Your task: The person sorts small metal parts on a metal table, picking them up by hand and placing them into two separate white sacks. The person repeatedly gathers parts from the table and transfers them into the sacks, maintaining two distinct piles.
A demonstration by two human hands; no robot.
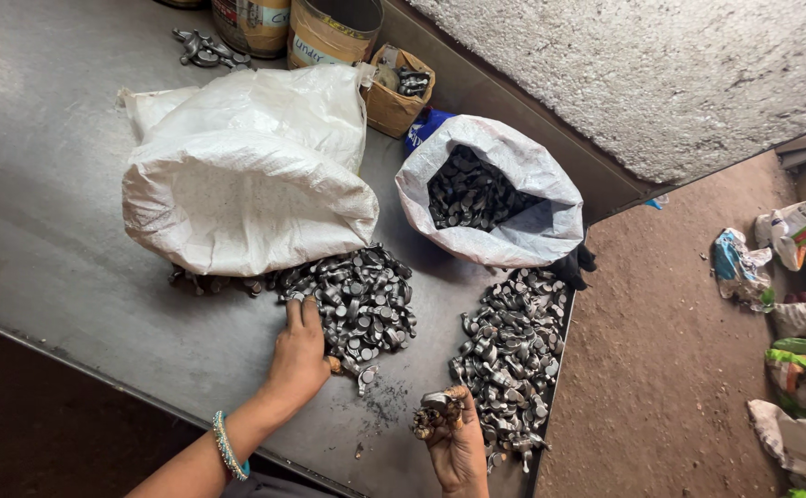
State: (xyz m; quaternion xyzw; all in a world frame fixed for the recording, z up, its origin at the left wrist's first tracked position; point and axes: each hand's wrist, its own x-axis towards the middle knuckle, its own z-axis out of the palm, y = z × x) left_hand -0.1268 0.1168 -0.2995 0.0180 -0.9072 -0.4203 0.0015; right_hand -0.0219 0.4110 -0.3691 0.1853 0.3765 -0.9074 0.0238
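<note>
My left hand (299,355) lies palm down on the metal table (52,231), fingers reaching into a heap of small dark metal parts (361,300) that spills from a large white woven sack (246,175) lying on its side. A bangle (229,446) circles that wrist. My right hand (453,441) is near the table's front edge, fingers closed around a few of the metal parts (438,404). Just right of it lies a second heap of the same parts (513,355).
A smaller open white sack (500,189) full of dark parts stands at the table's right side. Behind are a small cardboard box (398,92) with parts, two tins (334,32) and loose parts (205,51). Bags and litter (804,304) lie on the dirt floor to the right.
</note>
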